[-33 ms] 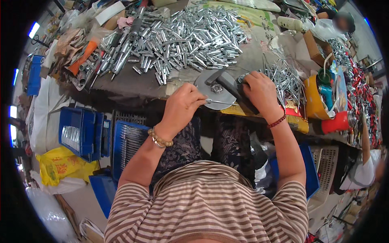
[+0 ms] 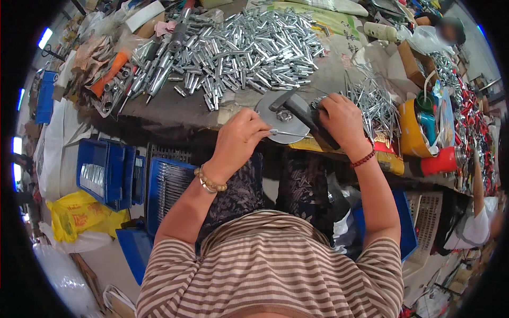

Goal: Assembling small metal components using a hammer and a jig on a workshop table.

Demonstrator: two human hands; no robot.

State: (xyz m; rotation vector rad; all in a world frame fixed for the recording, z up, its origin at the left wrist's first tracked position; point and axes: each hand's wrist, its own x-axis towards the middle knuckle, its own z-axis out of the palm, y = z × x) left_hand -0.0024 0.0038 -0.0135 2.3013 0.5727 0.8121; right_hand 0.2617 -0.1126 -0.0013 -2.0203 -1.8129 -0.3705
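Note:
My left hand (image 2: 242, 132) pinches one end of a thin metal rod (image 2: 290, 133), which lies across the near edge of a round grey metal plate (image 2: 270, 108). In my right hand (image 2: 342, 119) is a hammer (image 2: 303, 112), gripped by its dark handle. The hammer's head hangs over the plate, beside a small round metal piece (image 2: 284, 116) at its middle. Beyond the plate spreads a large heap of short shiny metal tubes (image 2: 249, 50). A bundle of thin metal rods (image 2: 371, 103) lies just right of my right hand.
Screwdriver-like tools (image 2: 159, 74) and an orange funnel-shaped piece (image 2: 110, 74) lie at the left. A yellow container (image 2: 412, 130) and a red bottle (image 2: 439, 161) stand right. Blue bins (image 2: 106, 197) sit below the bench at left. Another person's arm (image 2: 479, 185) shows far right.

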